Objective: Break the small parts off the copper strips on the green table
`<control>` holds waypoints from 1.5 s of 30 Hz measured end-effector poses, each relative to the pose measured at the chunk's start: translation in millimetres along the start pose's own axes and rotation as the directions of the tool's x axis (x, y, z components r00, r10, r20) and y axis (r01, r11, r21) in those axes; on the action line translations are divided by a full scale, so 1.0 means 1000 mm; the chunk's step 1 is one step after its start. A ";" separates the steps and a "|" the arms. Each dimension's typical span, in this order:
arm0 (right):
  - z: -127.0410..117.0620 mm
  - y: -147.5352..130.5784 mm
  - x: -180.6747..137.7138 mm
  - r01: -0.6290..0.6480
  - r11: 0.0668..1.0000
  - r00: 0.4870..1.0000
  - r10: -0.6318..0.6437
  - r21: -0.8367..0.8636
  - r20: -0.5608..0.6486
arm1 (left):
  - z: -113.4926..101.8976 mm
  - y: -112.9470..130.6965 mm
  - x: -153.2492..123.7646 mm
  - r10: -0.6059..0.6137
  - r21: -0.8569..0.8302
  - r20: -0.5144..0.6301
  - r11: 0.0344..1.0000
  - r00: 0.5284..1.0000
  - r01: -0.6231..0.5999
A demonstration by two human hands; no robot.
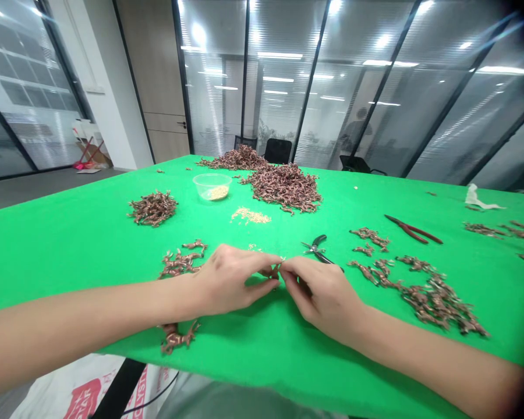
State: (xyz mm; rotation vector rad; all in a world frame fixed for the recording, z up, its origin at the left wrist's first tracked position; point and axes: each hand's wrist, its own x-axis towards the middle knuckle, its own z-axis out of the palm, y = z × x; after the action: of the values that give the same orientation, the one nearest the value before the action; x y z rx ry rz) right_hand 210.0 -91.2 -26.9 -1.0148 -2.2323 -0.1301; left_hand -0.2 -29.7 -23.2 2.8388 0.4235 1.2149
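My left hand (231, 278) pinches a small copper-brown animal figurine (274, 271) between thumb and fingers, a little above the green cloth. Against its right side, my right hand (321, 288) is closed in a pinch; whatever sits in its fingertips is too small to make out. Just behind the right hand lie black-handled pliers (318, 249) with open jaws. Loose figurines (179, 263) lie beyond and beneath my left forearm, partly hidden by it. Small gold-coloured pieces (250, 216) are scattered in a patch ahead of my hands.
A clear plastic bowl (205, 185) holds more gold pieces. Large figurine heaps (283, 186) stand at the back, a smaller heap (152, 208) at left. Red-handled pliers (413, 228) and a spread of figurines (436, 297) lie at right, with white tissue (480, 198) farther off.
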 end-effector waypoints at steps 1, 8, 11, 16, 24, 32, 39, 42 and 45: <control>0.000 0.000 0.000 -0.003 1.000 1.000 0.003 0.005 -0.002 | 0.000 0.000 0.000 0.009 0.011 -0.001 1.000 1.000 -0.009; -0.002 -0.004 0.000 -0.078 0.994 0.997 0.078 0.077 -0.005 | 0.000 0.001 0.000 0.091 0.073 -0.022 0.993 0.996 -0.089; -0.005 -0.007 0.002 -0.268 0.927 0.963 0.256 0.263 0.080 | 0.000 0.001 0.001 0.107 0.081 -0.035 0.991 0.994 -0.104; -0.008 -0.005 0.009 -0.565 0.584 0.820 0.474 0.583 0.321 | 0.001 0.001 0.000 0.095 0.077 -0.056 0.993 0.994 -0.091; -0.008 0.000 0.016 -0.675 0.339 0.702 0.568 0.656 0.429 | -0.002 0.002 0.002 -0.067 -0.128 0.036 0.989 0.997 0.071; -0.004 0.004 0.011 -0.644 0.380 0.736 0.542 0.664 0.405 | -0.007 0.005 0.011 -0.215 -0.327 0.146 0.911 0.966 0.252; -0.004 0.003 0.009 -0.648 0.418 0.745 0.520 0.636 0.417 | -0.009 0.004 0.010 -0.262 -0.362 0.164 0.881 0.951 0.305; -0.005 0.000 0.008 -0.650 0.487 0.752 0.523 0.584 0.402 | -0.008 0.002 0.010 -0.310 -0.393 0.178 0.847 0.934 0.357; -0.007 -0.005 0.007 -0.613 0.641 0.790 0.500 0.462 0.354 | -0.006 0.000 0.011 -0.377 -0.409 0.179 0.812 0.909 0.417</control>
State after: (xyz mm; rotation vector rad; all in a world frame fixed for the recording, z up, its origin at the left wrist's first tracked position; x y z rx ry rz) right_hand 207.3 -92.3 -16.2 -1.3548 -1.8097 0.8940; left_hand 2.2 -27.0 -11.2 2.2570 0.6120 0.9482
